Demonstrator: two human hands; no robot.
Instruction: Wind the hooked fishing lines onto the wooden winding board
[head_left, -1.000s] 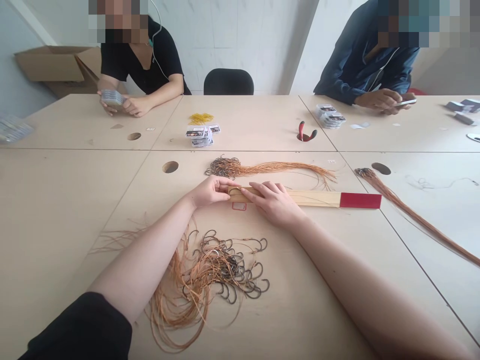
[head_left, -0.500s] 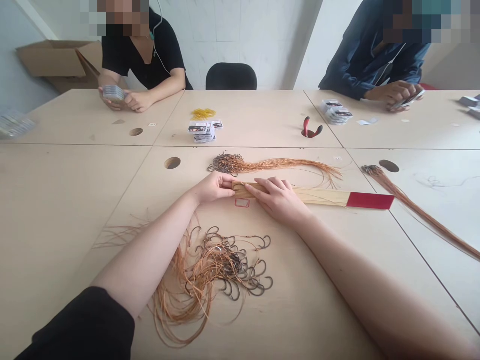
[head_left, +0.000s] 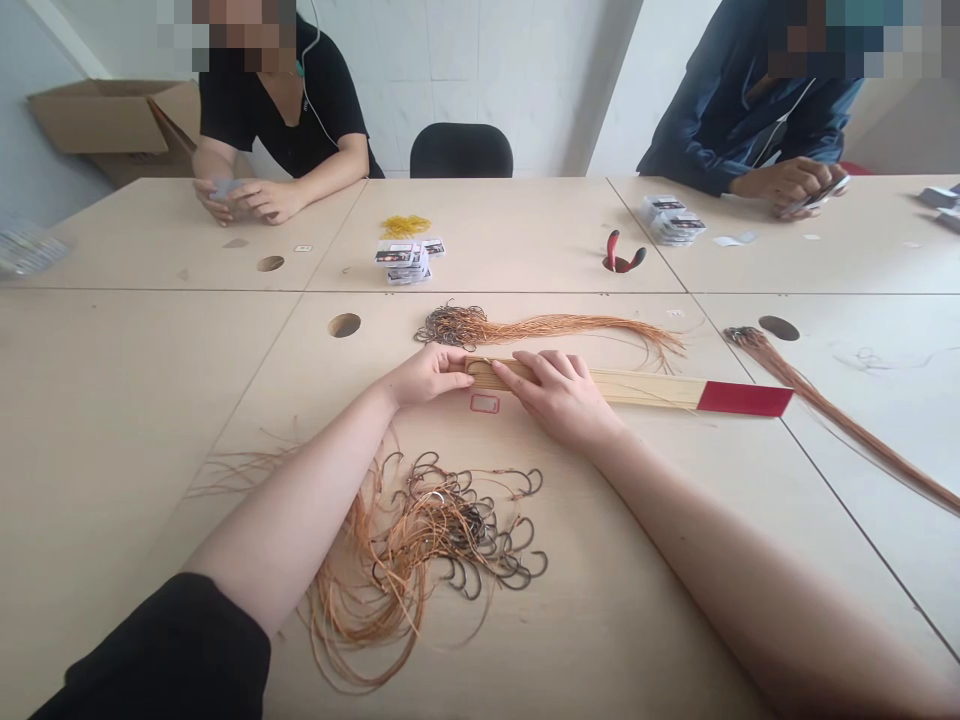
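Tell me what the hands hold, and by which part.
The left hand pinches the wooden strip at its unpainted end; the right hand lies flat across it just beside, without gripping it.

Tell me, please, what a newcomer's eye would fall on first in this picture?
First, the big tangle of hooks on orange lines, lying on the table between the person's forearms. Just beyond it, the left hand grips the left end of a long wooden strip with a red right tip, and the right hand lies flat on it. Behind the strip lies a tidier bundle of hooks and lines.
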